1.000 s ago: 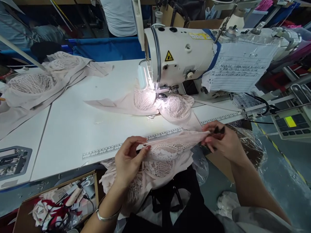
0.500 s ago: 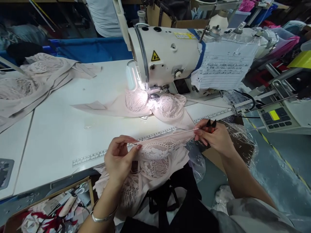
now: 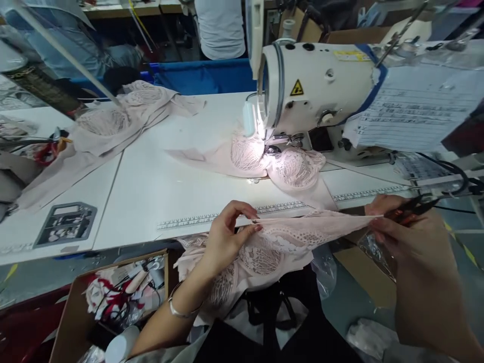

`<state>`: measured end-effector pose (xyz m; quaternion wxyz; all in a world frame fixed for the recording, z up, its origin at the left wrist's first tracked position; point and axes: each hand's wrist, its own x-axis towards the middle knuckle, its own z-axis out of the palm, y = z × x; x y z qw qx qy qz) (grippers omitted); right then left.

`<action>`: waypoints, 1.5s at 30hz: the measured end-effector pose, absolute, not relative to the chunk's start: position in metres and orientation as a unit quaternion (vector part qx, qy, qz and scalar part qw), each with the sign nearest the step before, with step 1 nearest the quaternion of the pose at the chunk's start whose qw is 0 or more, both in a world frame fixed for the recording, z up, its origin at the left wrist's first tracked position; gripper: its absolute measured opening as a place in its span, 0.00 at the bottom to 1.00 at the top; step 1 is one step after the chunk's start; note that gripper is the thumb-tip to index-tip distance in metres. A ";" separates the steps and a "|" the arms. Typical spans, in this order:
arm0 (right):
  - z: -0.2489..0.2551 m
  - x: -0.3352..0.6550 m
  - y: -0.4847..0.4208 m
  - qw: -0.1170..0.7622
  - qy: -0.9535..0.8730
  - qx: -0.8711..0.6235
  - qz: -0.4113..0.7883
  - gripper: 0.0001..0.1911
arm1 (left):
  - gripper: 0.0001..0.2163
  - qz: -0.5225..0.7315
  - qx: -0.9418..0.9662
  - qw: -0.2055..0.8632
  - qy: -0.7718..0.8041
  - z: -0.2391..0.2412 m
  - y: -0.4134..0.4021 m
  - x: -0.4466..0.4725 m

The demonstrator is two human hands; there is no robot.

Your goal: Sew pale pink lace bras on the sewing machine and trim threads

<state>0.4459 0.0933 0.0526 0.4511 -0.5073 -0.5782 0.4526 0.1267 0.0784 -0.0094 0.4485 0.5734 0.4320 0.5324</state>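
Observation:
A pale pink lace bra piece (image 3: 302,231) is stretched between my hands above my lap. My left hand (image 3: 227,239) pinches its upper edge between thumb and fingers. Its other end is gripped by my right hand (image 3: 419,242), which also keeps a pair of dark-tipped thread snips (image 3: 414,207) in its fingers. Under the held edge, more pink lace bras (image 3: 260,259) lie on my lap, partly covered. Another pink lace bra (image 3: 297,169) rests on the table below the lit needle area of the white sewing machine (image 3: 313,75).
A pile of pink bras (image 3: 106,121) lies at the table's left. A ruler strip (image 3: 204,219) runs along the front edge. Below left stands a cardboard box (image 3: 71,312) of scraps; a tray of small parts (image 3: 66,224) is set in the table. A person (image 3: 221,27) is behind.
My right hand has moved outward to the right, drawing the bra's end out into a longer taper. My left hand still pinches the edge. The view has swung left.

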 end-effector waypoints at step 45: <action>0.063 0.398 0.098 0.204 -0.711 -0.470 0.482 0.10 | 0.10 0.463 0.523 0.594 0.399 0.009 0.080 0.208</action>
